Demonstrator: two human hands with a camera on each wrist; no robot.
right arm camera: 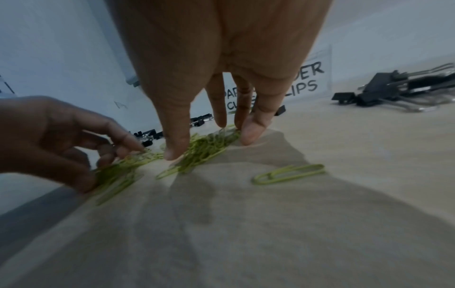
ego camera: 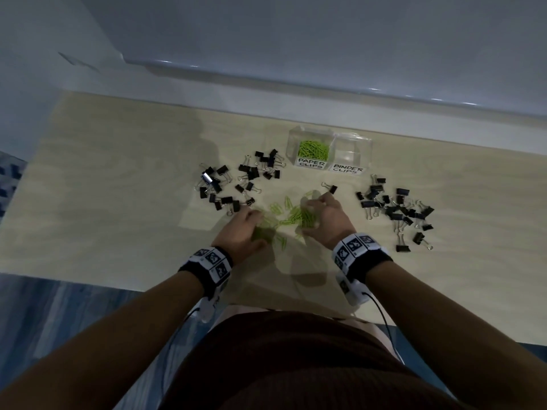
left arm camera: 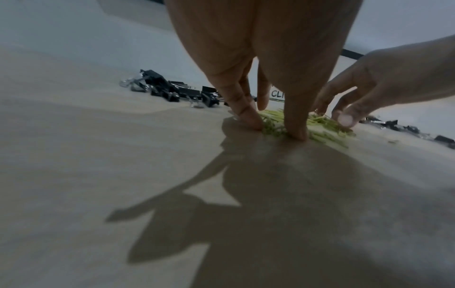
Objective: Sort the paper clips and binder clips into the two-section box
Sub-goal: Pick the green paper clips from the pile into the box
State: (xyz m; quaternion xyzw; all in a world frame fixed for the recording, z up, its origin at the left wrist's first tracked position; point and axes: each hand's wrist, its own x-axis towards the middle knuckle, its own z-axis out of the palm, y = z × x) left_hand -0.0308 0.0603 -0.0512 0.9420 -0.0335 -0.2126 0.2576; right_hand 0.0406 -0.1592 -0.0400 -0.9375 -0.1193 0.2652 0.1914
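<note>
Loose green paper clips (ego camera: pixel 291 216) lie heaped on the wooden table between my two hands. My left hand (ego camera: pixel 257 229) curls its fingers down over the left part of the heap, with clips (left arm camera: pixel 273 126) caught between thumb and fingertips. My right hand (ego camera: pixel 310 216) claws over the right part, and a bunch of clips (right arm camera: pixel 209 144) sits between its thumb and fingers. One clip (right arm camera: pixel 289 174) lies apart. The clear two-section box (ego camera: pixel 367 149) stands behind; its PAPER CLIPS side holds green clips (ego camera: pixel 313 149), while its BINDER CLIPS side (ego camera: pixel 349 155) looks empty.
Black binder clips lie in a pile at the left (ego camera: pixel 233 182) and another at the right (ego camera: pixel 396 208). A single binder clip (ego camera: pixel 332 189) sits just beyond my right hand. A pale wall ledge (ego camera: pixel 325 75) runs behind the table.
</note>
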